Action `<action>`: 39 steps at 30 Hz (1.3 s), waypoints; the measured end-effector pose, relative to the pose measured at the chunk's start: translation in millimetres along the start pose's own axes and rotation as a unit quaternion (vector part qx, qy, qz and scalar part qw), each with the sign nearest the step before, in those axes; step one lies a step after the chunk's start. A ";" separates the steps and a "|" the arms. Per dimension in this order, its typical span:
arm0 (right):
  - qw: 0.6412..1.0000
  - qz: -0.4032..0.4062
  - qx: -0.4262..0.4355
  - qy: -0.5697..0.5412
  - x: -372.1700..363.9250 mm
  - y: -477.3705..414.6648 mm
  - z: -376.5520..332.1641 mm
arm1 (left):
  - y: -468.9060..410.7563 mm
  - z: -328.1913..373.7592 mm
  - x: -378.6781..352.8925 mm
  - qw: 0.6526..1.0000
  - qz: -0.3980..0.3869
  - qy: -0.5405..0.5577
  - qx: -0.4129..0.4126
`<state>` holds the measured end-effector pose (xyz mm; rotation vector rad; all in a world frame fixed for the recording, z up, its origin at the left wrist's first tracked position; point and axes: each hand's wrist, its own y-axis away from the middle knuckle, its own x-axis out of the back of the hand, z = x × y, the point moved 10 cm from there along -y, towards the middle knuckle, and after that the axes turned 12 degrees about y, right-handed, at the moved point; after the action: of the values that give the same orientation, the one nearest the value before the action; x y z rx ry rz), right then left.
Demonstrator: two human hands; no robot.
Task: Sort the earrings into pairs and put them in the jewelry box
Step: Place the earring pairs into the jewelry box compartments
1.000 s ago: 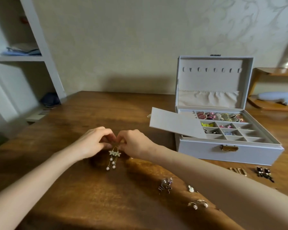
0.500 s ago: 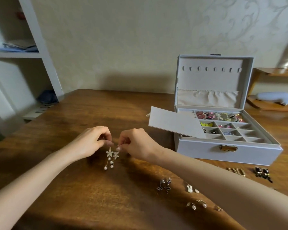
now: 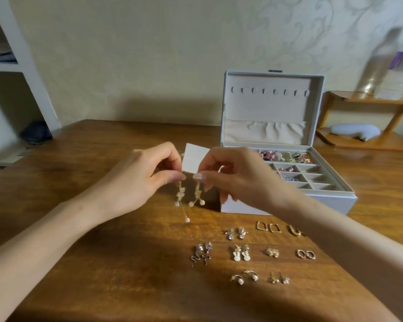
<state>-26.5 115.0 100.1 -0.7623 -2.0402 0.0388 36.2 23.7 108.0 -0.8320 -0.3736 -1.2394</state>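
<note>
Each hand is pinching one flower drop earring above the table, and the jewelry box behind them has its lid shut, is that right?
No, the jewelry box has its lid open, as the head view shows. The left hand and right hand do each pinch one flower drop earring above the table.

One view, head-worn, wide-angle. Looks forward and down across wooden table toward far wall. Sits close above left hand and right hand at centre. Open jewelry box far right, shelf unit far left at frame edge.
</note>
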 end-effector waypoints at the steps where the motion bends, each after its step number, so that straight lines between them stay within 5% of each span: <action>1: 1.000 0.012 -0.004 0.001 12.3 4.6 3.8 | -6.0 8.0 -4.2 1.000 0.002 0.006 -0.014; 9: 0.990 0.120 -0.073 -0.001 102.9 42.2 60.7 | -65.7 67.0 -56.7 0.990 0.016 0.094 -0.101; 17: 0.971 0.194 -0.138 0.008 161.6 64.3 130.3 | -129.0 83.3 -123.3 0.978 -0.023 0.180 -0.099; 39: 0.954 0.255 -0.139 -0.072 186.6 81.5 202.7 | -191.1 92.1 -194.5 0.975 -0.057 0.186 -0.107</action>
<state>-214.2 332.5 100.6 -1.4880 -1.9534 0.1051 -186.8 205.7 106.7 -0.7468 0.0181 -1.5282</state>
